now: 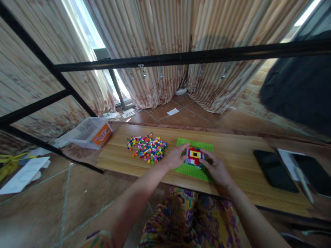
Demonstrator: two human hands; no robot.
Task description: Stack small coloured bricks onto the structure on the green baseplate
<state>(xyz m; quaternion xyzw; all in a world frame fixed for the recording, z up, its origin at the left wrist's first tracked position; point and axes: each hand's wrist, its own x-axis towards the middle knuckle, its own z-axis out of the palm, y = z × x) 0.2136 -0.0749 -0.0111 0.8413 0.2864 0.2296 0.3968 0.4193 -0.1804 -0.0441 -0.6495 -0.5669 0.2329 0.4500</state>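
A small build of toy bricks, with red, white, light blue and lilac parts around a yellow middle and a dark centre, is on the green studded baseplate. My left hand grips its left side between thumb and fingers. On the opposite side, my right hand has its thumb and fingers closed about the right edge. Whether the build is pressed onto the plate or resting loose, I cannot tell. Left of the baseplate lies a heap of small loose bricks in many colours.
The wooden table carries a dark tablet, a dark phone-like device and a pen on its right. A clear plastic box with an orange label stands beyond the left end. A black metal bar crosses ahead.
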